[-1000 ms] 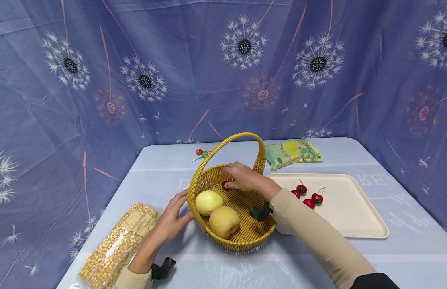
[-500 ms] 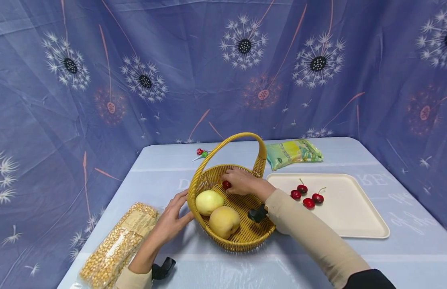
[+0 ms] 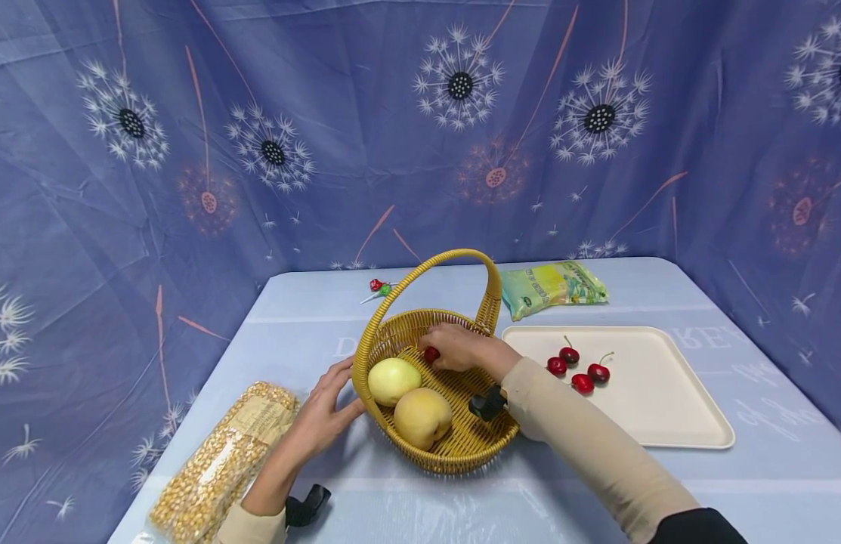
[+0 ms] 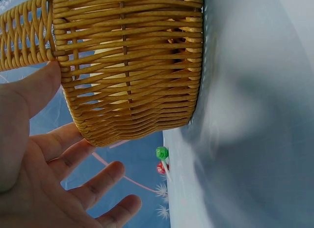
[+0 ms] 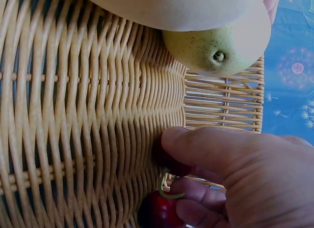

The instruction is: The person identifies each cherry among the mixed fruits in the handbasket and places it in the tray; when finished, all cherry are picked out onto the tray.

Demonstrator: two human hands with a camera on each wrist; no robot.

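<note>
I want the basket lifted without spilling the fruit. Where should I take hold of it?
Grip the basket at the top of its arched handle, coming from above. The arch spans the middle, so both pears should hang level.

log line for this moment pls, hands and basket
right hand: pinches cherries in basket | left hand: open, against basket wall | tray: four cherries
</note>
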